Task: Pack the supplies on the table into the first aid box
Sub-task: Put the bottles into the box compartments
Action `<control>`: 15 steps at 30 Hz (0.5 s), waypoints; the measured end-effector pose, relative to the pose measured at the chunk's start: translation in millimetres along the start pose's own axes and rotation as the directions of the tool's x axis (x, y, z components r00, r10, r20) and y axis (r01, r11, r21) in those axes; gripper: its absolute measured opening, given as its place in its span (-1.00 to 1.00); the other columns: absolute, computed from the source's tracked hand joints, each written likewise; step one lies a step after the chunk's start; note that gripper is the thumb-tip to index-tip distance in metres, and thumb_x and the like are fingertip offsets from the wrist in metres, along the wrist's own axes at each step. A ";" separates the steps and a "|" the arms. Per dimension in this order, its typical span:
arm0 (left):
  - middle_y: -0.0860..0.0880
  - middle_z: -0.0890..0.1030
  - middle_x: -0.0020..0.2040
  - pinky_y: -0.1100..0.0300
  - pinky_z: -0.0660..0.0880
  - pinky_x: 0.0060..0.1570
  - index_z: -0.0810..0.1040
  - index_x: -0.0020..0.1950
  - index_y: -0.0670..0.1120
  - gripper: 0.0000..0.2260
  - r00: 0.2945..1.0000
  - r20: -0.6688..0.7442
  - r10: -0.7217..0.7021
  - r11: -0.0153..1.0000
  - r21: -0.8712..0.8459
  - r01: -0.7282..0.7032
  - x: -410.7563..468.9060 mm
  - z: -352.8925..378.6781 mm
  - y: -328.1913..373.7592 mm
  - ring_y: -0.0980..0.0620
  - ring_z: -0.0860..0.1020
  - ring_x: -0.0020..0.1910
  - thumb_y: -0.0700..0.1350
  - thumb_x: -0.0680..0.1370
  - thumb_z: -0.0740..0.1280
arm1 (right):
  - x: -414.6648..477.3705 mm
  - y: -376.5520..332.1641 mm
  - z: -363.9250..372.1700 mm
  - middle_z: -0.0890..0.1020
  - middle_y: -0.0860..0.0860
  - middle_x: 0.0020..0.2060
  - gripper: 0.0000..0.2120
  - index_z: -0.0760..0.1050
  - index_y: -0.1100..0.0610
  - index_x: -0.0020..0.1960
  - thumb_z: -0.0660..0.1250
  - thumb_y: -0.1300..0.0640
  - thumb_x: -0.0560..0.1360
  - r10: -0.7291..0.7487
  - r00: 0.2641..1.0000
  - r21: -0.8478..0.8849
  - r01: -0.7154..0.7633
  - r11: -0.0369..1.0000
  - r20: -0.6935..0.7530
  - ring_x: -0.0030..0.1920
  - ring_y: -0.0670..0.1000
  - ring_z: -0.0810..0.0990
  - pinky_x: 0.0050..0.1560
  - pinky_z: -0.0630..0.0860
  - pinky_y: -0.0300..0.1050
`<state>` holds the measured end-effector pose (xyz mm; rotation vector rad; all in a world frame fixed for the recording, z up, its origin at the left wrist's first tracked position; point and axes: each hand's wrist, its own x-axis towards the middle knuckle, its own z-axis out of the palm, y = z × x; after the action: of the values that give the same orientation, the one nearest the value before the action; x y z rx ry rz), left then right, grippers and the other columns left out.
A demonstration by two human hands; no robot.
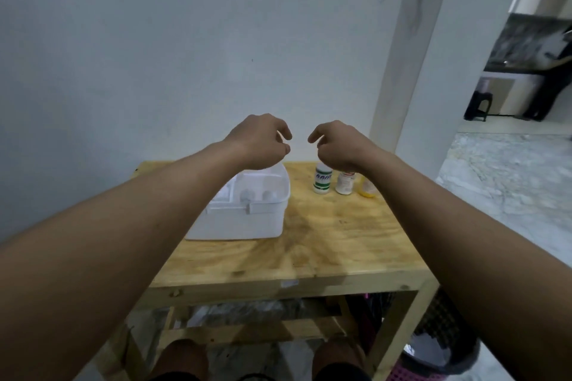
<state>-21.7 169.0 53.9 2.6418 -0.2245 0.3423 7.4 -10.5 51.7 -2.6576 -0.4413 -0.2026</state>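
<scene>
The white first aid box point(244, 213) sits open on the left half of the wooden table point(325, 244), its inner compartments holding a few pale rounded items too blurred to name. To its right, near the back edge, three small bottles stand in a row: a green-labelled one point(322, 179), a red-and-white one point(344, 183) and a yellowish one point(367, 187). Both arms reach out above them; the left hand point(260, 141) and right hand point(335, 145) hang loosely curled, close together, holding nothing.
</scene>
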 end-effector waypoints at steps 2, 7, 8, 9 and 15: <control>0.01 0.62 0.18 0.09 0.51 0.15 0.55 0.31 0.03 -0.68 1.000 0.011 0.020 1.000 0.005 -0.020 11.9 7.7 11.8 0.00 0.57 0.10 -0.02 0.55 0.38 | 5.3 15.0 -8.5 0.54 0.08 0.34 -0.52 0.47 0.09 0.40 0.19 0.29 0.50 0.040 0.999 -0.028 -0.041 0.999 -0.010 0.31 0.12 0.52 0.27 0.51 0.02; -0.05 0.54 0.32 0.06 0.49 0.19 0.35 0.50 0.03 -0.48 0.993 0.114 0.035 0.996 0.083 -0.045 48.1 39.9 34.1 -0.06 0.53 0.21 0.07 0.56 0.38 | 23.1 53.9 -16.3 0.53 0.10 0.34 -0.48 0.35 0.09 0.49 0.25 0.23 0.53 0.104 0.995 -0.123 -0.104 0.987 -0.005 0.29 0.11 0.52 0.22 0.52 -0.02; -0.06 0.53 0.34 0.02 0.49 0.22 0.30 0.53 0.03 -0.43 0.991 0.129 0.030 0.994 0.102 -0.044 56.0 47.1 37.3 -0.08 0.53 0.24 0.09 0.56 0.37 | 28.1 61.2 -15.3 0.53 0.10 0.34 -0.48 0.34 0.09 0.49 0.25 0.21 0.53 0.111 0.994 -0.153 -0.109 0.982 0.002 0.29 0.12 0.52 0.23 0.52 -0.01; -0.07 0.52 0.36 -0.03 0.48 0.25 0.24 0.56 0.03 -0.39 0.991 0.134 0.025 0.992 0.122 -0.042 63.6 53.8 40.0 -0.10 0.51 0.27 0.10 0.56 0.37 | 33.0 68.1 -13.6 0.53 0.10 0.34 -0.48 0.33 0.09 0.50 0.26 0.20 0.54 0.113 0.994 -0.187 -0.109 0.976 0.008 0.30 0.12 0.52 0.24 0.52 0.01; -0.05 0.47 0.42 -0.09 0.41 0.27 0.18 0.58 0.06 -0.31 0.989 0.145 -0.030 0.957 0.290 -0.013 101.3 86.5 44.2 -0.15 0.41 0.37 0.15 0.53 0.39 | 60.7 104.7 3.4 0.54 0.10 0.28 -0.63 0.40 0.10 0.38 0.24 0.08 0.58 0.116 0.993 -0.409 -0.094 0.908 0.029 0.34 0.19 0.36 0.23 0.35 0.14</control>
<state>83.0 79.7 26.3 2.9625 -0.2253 0.1865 100.0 -81.7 19.9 -3.0943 -0.2942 -0.2101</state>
